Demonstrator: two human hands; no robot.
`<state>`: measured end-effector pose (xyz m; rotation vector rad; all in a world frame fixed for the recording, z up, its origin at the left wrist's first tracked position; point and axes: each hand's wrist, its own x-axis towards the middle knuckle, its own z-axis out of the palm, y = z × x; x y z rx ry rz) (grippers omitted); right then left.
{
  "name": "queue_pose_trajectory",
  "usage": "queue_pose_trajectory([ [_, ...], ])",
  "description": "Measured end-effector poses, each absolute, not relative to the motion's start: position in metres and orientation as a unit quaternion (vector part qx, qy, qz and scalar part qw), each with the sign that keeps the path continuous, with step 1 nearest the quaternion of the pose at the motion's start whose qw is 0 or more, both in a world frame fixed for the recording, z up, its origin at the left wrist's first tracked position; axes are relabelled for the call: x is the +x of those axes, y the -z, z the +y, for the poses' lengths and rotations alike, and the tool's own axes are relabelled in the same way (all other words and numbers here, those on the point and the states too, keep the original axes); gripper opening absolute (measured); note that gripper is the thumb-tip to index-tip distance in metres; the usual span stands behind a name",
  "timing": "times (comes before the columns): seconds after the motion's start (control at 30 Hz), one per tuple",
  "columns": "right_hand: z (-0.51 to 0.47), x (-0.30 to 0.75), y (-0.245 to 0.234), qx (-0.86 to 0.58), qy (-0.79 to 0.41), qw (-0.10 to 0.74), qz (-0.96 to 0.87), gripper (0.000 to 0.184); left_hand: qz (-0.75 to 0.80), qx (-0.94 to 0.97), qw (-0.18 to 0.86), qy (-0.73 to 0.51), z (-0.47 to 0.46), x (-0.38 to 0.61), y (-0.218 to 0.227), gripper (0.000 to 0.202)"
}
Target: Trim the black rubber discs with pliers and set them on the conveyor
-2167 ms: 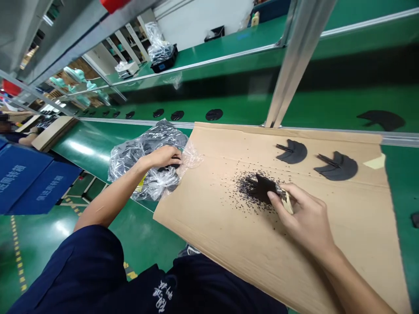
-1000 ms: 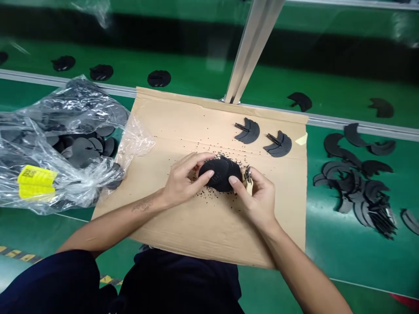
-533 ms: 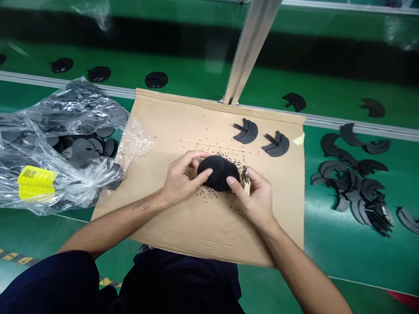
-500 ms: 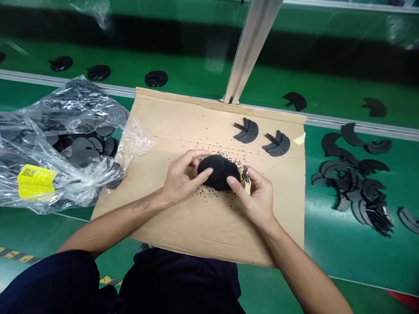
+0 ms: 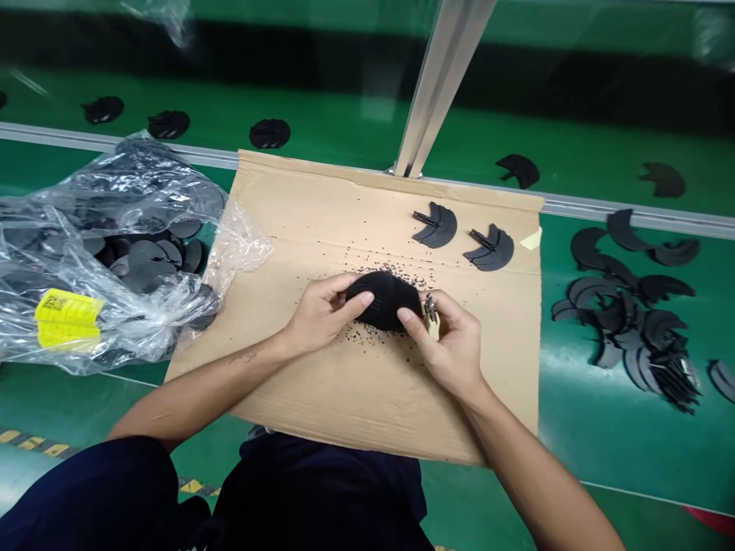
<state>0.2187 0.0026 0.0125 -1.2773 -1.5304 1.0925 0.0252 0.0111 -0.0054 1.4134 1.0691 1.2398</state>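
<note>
Several overlapping black plastic discs (image 5: 383, 300) are held just above the middle of the cardboard sheet (image 5: 321, 398). My left hand (image 5: 318, 320) pinches their left side, thumb on top and fingers underneath. On the right side, my right hand (image 5: 451, 348) presses its thumb on the discs. It also keeps a small pair of cutters (image 5: 430, 316) with pale handles tucked against its fingers; the cutters are partly hidden. Tiny black scraps (image 5: 367, 334) lie scattered on the cardboard around the discs.
Two groups of curved black pieces with stems (image 5: 439, 224) lie at the cardboard's back right. A clear plastic bag (image 5: 115, 180) of black discs sits to the left. Loose crescent-shaped pieces (image 5: 632, 306) are piled right. A metal post (image 5: 439, 84) stands behind, by a clear panel.
The discs have been drawn closer together into a tighter stack. My left fingers have closed in behind them. The view has shifted slightly; the cutters stay in my right hand.
</note>
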Motion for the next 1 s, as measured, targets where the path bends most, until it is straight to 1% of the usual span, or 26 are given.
queue_pose_trajectory([
  [0.07,0.003,0.22,-0.012,-0.508,-0.42,0.425,-0.62,0.021,0.431,0.613,0.446,-0.489,0.011,0.021,0.003,0.022],
  [0.17,0.004,0.224,-0.012,-0.511,-0.357,0.437,-0.648,0.017,0.4,0.705,0.367,-0.456,0.011,0.016,0.002,0.02],
  [0.27,0.005,0.227,-0.012,-0.462,-0.285,0.433,-0.72,0.019,0.354,0.785,0.276,-0.427,0.011,0.014,0.005,0.023],
  [0.37,0.007,0.228,-0.01,-0.393,-0.253,0.424,-0.776,0.014,0.337,0.815,0.225,-0.414,0.011,0.014,0.006,0.031],
  [0.47,0.007,0.228,-0.007,-0.363,-0.248,0.441,-0.783,0.015,0.346,0.794,0.252,-0.431,0.012,0.015,0.003,0.039],
  [0.57,0.006,0.226,-0.005,-0.352,-0.242,0.462,-0.777,0.019,0.336,0.757,0.305,-0.47,0.013,0.015,-0.001,0.033],
  [0.63,0.005,0.225,-0.005,-0.349,-0.243,0.467,-0.775,0.019,0.327,0.742,0.32,-0.49,0.014,0.015,-0.003,0.031],
  [0.77,0.003,0.224,-0.004,-0.35,-0.244,0.468,-0.773,0.018,0.315,0.755,0.293,-0.495,0.014,0.015,-0.003,0.032],
  [1.0,0.005,0.224,-0.002,-0.346,-0.255,0.453,-0.781,0.014,0.309,0.788,0.221,-0.484,0.011,0.013,-0.006,0.024],
])
